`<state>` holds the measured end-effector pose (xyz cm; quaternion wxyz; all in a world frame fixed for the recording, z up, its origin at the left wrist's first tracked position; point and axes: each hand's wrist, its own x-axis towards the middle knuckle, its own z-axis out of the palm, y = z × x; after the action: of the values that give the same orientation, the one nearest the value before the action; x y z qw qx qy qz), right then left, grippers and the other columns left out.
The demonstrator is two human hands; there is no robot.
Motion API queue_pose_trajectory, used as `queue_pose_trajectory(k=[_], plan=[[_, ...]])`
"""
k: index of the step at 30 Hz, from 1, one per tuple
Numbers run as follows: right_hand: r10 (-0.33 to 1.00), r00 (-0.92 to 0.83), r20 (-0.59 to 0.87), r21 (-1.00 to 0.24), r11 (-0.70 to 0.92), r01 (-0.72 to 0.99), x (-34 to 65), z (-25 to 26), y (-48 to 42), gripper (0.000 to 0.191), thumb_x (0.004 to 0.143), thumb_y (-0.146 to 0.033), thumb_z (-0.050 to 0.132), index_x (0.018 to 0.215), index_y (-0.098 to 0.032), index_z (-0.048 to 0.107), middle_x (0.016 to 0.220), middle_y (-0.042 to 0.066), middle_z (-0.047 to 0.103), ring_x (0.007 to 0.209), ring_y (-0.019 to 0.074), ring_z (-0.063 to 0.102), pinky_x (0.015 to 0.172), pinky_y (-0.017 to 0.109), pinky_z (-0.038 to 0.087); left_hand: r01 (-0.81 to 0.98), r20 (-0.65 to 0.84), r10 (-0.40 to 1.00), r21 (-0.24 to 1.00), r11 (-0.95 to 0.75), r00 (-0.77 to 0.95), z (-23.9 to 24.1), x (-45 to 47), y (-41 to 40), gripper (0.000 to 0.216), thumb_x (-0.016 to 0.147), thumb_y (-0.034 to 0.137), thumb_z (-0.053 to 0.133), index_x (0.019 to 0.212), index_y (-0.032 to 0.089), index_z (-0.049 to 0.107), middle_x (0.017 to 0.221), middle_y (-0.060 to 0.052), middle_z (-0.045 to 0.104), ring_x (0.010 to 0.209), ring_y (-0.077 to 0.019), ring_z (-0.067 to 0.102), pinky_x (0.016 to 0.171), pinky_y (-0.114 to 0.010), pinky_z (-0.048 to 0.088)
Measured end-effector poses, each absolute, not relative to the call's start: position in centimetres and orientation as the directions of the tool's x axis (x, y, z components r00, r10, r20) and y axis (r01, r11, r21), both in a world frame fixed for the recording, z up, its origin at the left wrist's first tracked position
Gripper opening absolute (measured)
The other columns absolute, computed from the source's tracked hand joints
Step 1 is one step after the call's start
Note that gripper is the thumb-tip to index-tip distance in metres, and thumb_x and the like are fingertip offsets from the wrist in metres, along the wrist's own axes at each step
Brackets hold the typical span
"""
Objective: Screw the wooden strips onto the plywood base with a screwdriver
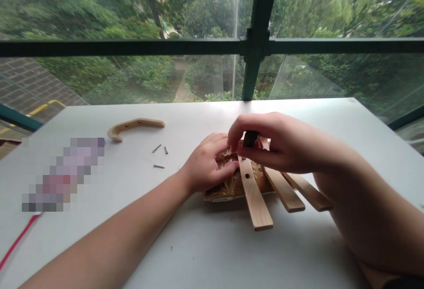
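Note:
A brown board [228, 183] with a glossy, plastic-like surface lies on the table. Over its left side is my left hand [207, 161], fingers curled at the far part and thumb against a pale wooden hook strip [255, 200]. That strip lies across the board and shows a dark hole; a screw head seems to sit in a second one. Above its far end my right hand [274, 143] is closed around a black and red handle, apparently a screwdriver [251, 138], its tip hidden. Two more wooden strips, a middle one [286, 192] and a right one [309, 192], stick out beneath my right wrist.
A loose curved wooden hook [139, 123] lies at the back left of the white table [185, 245]. Near it are three screws [158, 166]. A blurred-out object [64, 176] with a red cord [18, 240] lies at left. Windows stand behind the table.

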<state>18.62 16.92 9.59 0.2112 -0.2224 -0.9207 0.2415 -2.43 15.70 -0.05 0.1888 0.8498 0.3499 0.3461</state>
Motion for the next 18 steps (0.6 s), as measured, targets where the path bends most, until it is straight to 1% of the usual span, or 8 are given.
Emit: queue_pose_trajectory(k=[3, 6, 8, 10, 13, 16, 18], plan=[[0.447, -0.869, 0.213, -0.609, 0.756, 0.24, 19.2, 10.2, 16.7, 0.024, 0.083, -0.01, 0.056, 0.106, -0.017, 0.059, 0.096, 0.002, 0.067, 0.078, 0.0104, 0.058, 0.068, 0.021, 0.046, 0.469, 0.452, 0.739, 0.575, -0.67, 0.5, -0.1, -2.4, 15.6, 0.023, 0.083, 0.031, 0.062, 0.104, 0.02, 0.065, 0.114, -0.007, 0.065, 0.101, -0.0245, 0.061, 0.093, -0.039, 0.051], [0.438, -0.883, 0.168, -0.609, 0.751, 0.257, 20.0, 10.8, 16.8, 0.033, 0.081, -0.005, 0.055, 0.111, -0.017, 0.06, 0.099, 0.003, 0.068, 0.079, 0.0111, 0.059, 0.069, 0.022, 0.046, 0.459, 0.45, 0.728, 0.572, -0.68, 0.517, 0.0, -2.4, 15.7, 0.025, 0.082, 0.029, 0.062, 0.106, 0.02, 0.065, 0.118, -0.008, 0.064, 0.105, -0.0254, 0.06, 0.095, -0.04, 0.05], [0.46, -0.872, 0.166, -0.567, 0.768, 0.297, 20.4, 11.0, 17.0, 0.031, 0.083, -0.007, 0.056, 0.11, -0.017, 0.063, 0.095, 0.003, 0.069, 0.077, 0.0108, 0.059, 0.068, 0.021, 0.046, 0.458, 0.453, 0.717, 0.559, -0.691, 0.529, 0.1, -2.4, 15.8, 0.027, 0.082, 0.028, 0.063, 0.107, 0.02, 0.065, 0.12, -0.008, 0.064, 0.108, -0.0259, 0.059, 0.098, -0.041, 0.048], [0.473, -0.865, 0.168, -0.533, 0.782, 0.324, 20.6, 11.1, 17.2, 0.024, 0.086, -0.013, 0.058, 0.108, -0.018, 0.066, 0.089, 0.001, 0.069, 0.072, 0.0098, 0.057, 0.066, 0.021, 0.045, 0.458, 0.453, 0.711, 0.552, -0.697, 0.538, 0.2, -2.4, 15.8, 0.027, 0.082, 0.028, 0.063, 0.107, 0.019, 0.065, 0.122, -0.009, 0.063, 0.112, -0.0262, 0.058, 0.101, -0.042, 0.047], [0.481, -0.861, 0.167, -0.509, 0.79, 0.343, 20.5, 10.9, 17.2, 0.017, 0.087, -0.02, 0.061, 0.102, -0.02, 0.069, 0.079, -0.002, 0.066, 0.065, 0.0082, 0.053, 0.062, 0.02, 0.044, 0.454, 0.451, 0.71, 0.554, -0.698, 0.541, 0.3, -2.4, 15.8, 0.026, 0.082, 0.028, 0.064, 0.107, 0.02, 0.066, 0.124, -0.009, 0.063, 0.115, -0.0258, 0.058, 0.104, -0.041, 0.045], [0.488, -0.846, 0.214, -0.483, 0.806, 0.343, 20.2, 10.6, 17.1, 0.011, 0.083, -0.023, 0.065, 0.094, -0.02, 0.067, 0.068, -0.005, 0.058, 0.057, 0.0063, 0.046, 0.055, 0.019, 0.039, 0.45, 0.45, 0.713, 0.562, -0.694, 0.538, 0.3, -2.4, 15.8, 0.029, 0.082, 0.026, 0.064, 0.11, 0.02, 0.065, 0.125, -0.008, 0.064, 0.115, -0.0247, 0.058, 0.105, -0.04, 0.045], [0.502, -0.827, 0.252, -0.462, 0.814, 0.353, 20.0, 10.5, 17.1, 0.007, 0.081, -0.024, 0.067, 0.085, -0.019, 0.064, 0.061, -0.007, 0.05, 0.054, 0.0056, 0.041, 0.051, 0.018, 0.035, 0.456, 0.449, 0.717, 0.561, -0.691, 0.533, 0.2, -2.4, 15.8, 0.031, 0.081, 0.026, 0.065, 0.112, 0.019, 0.065, 0.126, -0.008, 0.063, 0.116, -0.0247, 0.058, 0.105, -0.04, 0.045]])
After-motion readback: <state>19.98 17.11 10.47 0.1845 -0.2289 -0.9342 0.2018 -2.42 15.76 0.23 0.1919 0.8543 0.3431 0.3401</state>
